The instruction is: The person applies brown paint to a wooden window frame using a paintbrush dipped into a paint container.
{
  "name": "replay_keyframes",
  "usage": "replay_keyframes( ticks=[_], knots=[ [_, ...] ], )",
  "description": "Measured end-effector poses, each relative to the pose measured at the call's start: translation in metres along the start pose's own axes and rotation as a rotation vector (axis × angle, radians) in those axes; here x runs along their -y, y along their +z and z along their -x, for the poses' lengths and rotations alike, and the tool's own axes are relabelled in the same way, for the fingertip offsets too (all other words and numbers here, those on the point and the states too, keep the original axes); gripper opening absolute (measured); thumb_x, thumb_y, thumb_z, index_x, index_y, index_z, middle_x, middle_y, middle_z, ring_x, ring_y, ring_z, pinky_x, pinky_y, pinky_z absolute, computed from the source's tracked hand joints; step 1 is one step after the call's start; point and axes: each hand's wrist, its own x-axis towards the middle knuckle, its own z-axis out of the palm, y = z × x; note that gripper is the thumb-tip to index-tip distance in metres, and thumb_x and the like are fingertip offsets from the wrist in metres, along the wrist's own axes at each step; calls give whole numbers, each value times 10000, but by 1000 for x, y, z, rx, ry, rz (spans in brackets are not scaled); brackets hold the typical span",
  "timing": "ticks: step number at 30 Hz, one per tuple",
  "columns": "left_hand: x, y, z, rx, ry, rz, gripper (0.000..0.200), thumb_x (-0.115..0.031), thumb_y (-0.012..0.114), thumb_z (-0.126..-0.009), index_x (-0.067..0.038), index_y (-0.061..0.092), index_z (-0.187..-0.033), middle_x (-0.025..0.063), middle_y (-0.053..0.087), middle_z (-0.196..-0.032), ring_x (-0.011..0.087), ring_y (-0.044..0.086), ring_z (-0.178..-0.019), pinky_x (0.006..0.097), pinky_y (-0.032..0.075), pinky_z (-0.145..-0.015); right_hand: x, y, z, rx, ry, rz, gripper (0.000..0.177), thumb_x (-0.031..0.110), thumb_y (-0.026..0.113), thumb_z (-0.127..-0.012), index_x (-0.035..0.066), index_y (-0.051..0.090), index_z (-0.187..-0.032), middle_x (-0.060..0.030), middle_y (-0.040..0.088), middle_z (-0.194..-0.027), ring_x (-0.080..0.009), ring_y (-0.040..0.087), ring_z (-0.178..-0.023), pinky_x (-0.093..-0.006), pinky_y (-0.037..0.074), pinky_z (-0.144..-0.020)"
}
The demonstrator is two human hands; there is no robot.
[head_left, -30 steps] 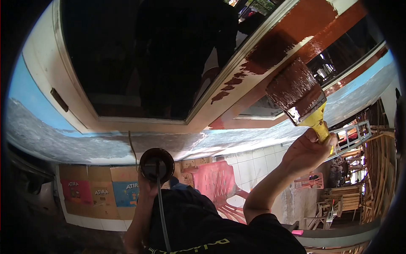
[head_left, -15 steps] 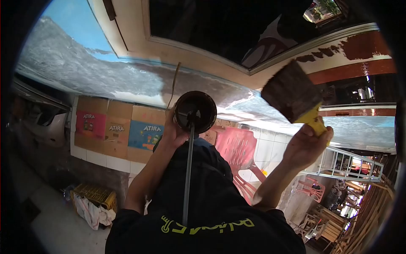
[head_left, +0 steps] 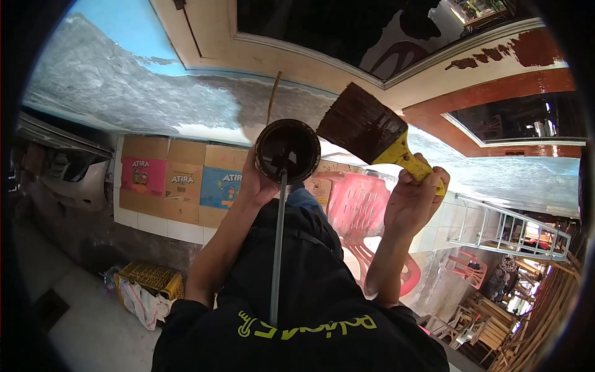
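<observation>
The left hand point(head_left: 260, 183) grips a round dark tin of brown paint point(head_left: 287, 150), from which a thin grey wire handle point(head_left: 277, 248) hangs down over the black shirt. Just beside the tin, the right hand point(head_left: 412, 201) holds a wide yellow-handled paintbrush point(head_left: 362, 129), its brown-soaked bristles tilted toward the tin's rim. Above is a cream window frame point(head_left: 310, 62) partly coated brown. Behind the arms stand a pink plastic chair point(head_left: 359, 211) and printed cardboard boxes point(head_left: 180, 180).

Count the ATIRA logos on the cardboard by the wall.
3: on the pink print, on the brown cardboard, on the blue print beside the left arm. Others may be hidden behind it.
</observation>
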Motion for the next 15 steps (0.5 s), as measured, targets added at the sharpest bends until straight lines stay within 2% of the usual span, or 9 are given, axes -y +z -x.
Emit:
replay_keyframes(
  ticks=[2,8,15],
  knots=[
    [-4,-6,1,112,-22,-16,549,-494,364,-922,-83,460,-1274,119,522,-1238,258,536,-1113,436,505,-883,-5,3,5,9,8,-1,185,128,525,-916,70,459,-1079,-228,611,-1042,-244,623,-901,-300,524,-724],
    [-5,-15,-2,27,-23,-59,544,-529,399,-899,-130,478,-1260,108,536,-1216,247,558,-1076,436,517,-841,-26,-1,23,24,32,61,193,110,526,-913,61,457,-1085,-231,607,-1059,-246,627,-873,-317,518,-739],
    [-11,-17,2,-29,-90,-37,553,-559,414,-886,-135,516,-1225,96,570,-1161,241,567,-1056,436,503,-852,-56,-5,40,13,108,105,197,118,525,-917,59,440,-1085,-240,564,-1118,-273,600,-958,-362,511,-783]
  ],
)
